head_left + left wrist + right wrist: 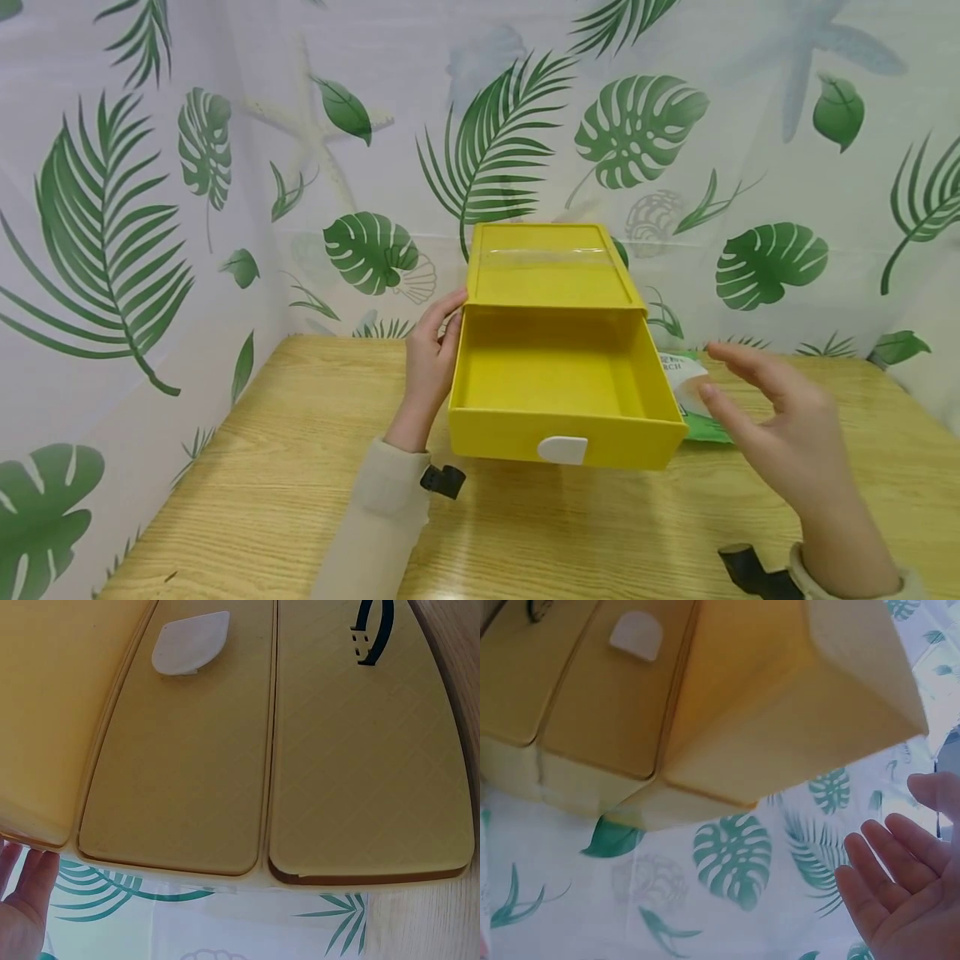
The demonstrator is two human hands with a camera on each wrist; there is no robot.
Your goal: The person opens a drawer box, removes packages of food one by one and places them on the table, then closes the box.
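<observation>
One yellow drawer cabinet (555,279) faces the near side, its top drawer (555,375) pulled out.
Nearest, the right hand (787,429) is spread wide, thumb and fingers apart, with a gap to the drawer's right edge; the drawer's front juts over the tabletop (510,533), where wood also runs out to the left. The left hand (430,358) rests extended fingers against the cabinet's left side. One green-and-white packet (688,396) lies right, partly hidden by the drawer. Three drawers count, two pushed in; the lowest bears one dark loop (382,634). Farthest hangs a leaf-print cloth (390,42).
</observation>
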